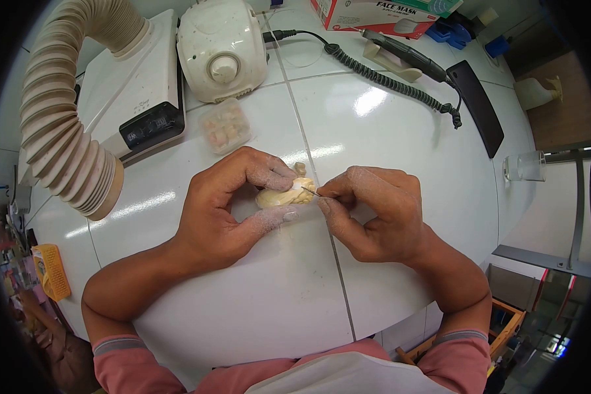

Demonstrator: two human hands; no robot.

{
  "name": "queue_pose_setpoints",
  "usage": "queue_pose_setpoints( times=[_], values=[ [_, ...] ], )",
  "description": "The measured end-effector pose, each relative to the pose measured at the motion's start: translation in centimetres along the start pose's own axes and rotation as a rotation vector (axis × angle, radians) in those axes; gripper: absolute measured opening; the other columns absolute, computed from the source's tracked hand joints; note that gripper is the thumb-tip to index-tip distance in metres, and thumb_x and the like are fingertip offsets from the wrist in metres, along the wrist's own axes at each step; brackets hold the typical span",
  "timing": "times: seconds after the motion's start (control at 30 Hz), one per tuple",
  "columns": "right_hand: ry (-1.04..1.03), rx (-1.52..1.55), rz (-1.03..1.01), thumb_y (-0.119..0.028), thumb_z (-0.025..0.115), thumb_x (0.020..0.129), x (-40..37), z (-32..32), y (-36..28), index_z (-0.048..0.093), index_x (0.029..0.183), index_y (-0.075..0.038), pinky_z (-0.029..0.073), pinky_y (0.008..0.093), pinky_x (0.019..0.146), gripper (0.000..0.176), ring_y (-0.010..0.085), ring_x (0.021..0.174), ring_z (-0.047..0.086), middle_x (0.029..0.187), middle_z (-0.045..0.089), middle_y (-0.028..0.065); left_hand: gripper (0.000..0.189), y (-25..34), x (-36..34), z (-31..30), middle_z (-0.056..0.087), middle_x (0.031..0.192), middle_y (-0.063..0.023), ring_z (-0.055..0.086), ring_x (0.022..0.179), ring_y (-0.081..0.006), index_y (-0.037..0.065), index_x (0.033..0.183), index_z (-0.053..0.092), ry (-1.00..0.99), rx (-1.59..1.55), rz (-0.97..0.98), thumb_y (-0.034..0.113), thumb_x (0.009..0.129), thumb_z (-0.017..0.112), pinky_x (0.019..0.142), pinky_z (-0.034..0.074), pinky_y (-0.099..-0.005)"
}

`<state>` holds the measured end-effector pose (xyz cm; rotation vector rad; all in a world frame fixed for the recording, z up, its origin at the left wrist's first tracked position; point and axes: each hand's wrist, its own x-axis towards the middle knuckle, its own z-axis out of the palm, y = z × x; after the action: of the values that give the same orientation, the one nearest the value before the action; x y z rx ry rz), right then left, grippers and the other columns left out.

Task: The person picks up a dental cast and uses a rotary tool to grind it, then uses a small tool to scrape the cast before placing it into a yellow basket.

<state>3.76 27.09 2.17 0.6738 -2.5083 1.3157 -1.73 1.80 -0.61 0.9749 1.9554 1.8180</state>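
A cream-yellow dental model [284,197] with modelled teeth is gripped in my left hand [233,200], thumb and fingers closed on its sides. White dust coats those fingertips. My right hand [377,213] pinches a thin, dark pointed tool [309,191]. Its tip reaches the toothed right end of the model; whether it touches cannot be made out. Just behind the model lies a small beige piece [300,168] on the white tabletop [269,289]. The rest of the thin tool is hidden by my right fingers.
A ribbed hose [65,111] and a white machine [138,98] stand at left, beside a control unit [223,52] and a clear box [225,126]. A handpiece [407,56], mask box [381,16], black tray [477,108] and glass [525,167] lie behind and right. Another person [62,354] is lower left.
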Motion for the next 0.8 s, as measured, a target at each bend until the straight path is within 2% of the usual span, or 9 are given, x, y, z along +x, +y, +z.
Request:
queue_pose_setpoints(
  times=[0.47, 0.8],
  values=[
    [0.008, 0.009, 0.042, 0.006, 0.075, 0.085, 0.02, 0.01, -0.2, 0.067, 0.09, 0.0, 0.056, 0.0321, 0.057, 0.011, 0.0213, 0.061, 0.071, 0.071, 0.068, 0.0095, 0.036, 0.15, -0.02, 0.02, 0.066, 0.125, -0.0164, 0.067, 0.117, -0.0215, 0.002, 0.117, 0.064, 0.001, -0.007, -0.024, -0.004, 0.089, 0.086, 0.105, 0.054, -0.0372],
    [0.009, -0.002, 0.0, 0.006, 0.076, 0.085, 0.0, 0.14, -0.11, 0.066, 0.089, 0.0, 0.055, 0.0338, 0.055, 0.012, 0.0222, 0.059, 0.068, 0.071, 0.067, 0.0093, 0.036, 0.14, -0.01, 0.07, 0.066, 0.126, -0.0162, 0.067, 0.117, -0.0218, 0.002, 0.117, 0.064, 0.003, -0.01, -0.021, -0.004, 0.089, 0.085, 0.106, 0.053, -0.0375]
  ],
)
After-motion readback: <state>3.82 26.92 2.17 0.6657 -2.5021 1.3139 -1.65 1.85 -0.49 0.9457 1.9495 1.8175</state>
